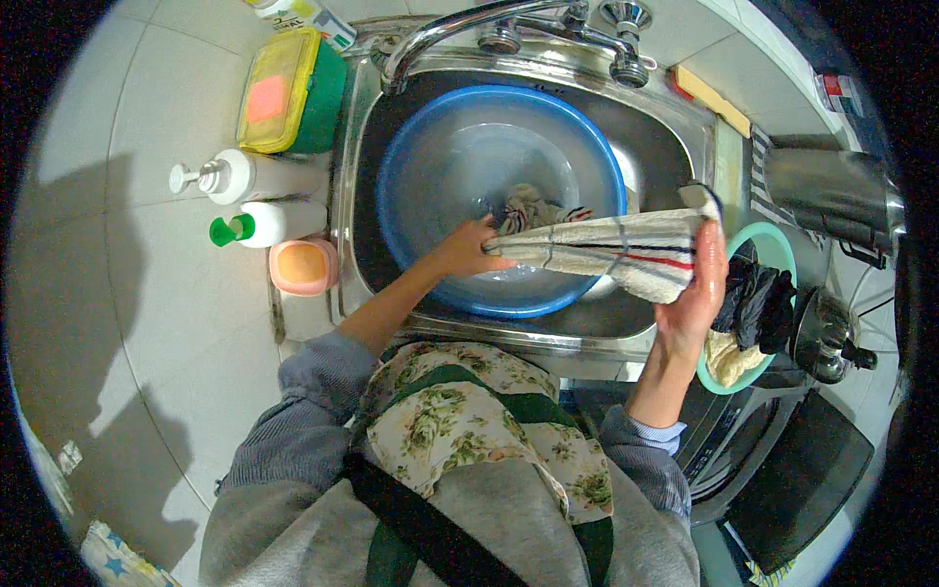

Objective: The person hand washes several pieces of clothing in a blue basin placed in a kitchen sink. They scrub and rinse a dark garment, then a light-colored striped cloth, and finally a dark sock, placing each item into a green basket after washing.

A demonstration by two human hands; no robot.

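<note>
A wet striped cloth (616, 249) stretches between my hands over the right side of a blue-rimmed basin (433, 139). My left hand (473, 248) grips its narrow, gathered end above the basin. At the wider end, my right hand (693, 282) holds the cloth beyond the basin's right rim, with one edge folded over the fingertips. More striped cloth (532, 205) lies bunched in the water, close to my left hand. The basin stands in a stainless steel sink (660, 147).
A chrome faucet (469, 18) arches over the sink's back. Left stand pump bottles (235, 176), an orange soap in a pink dish (302, 265) and a green container (293, 95). At right are a mint-green basin (781, 249) of dark and cream cloths, a metal pot (821, 180) and a glass vessel (825, 330).
</note>
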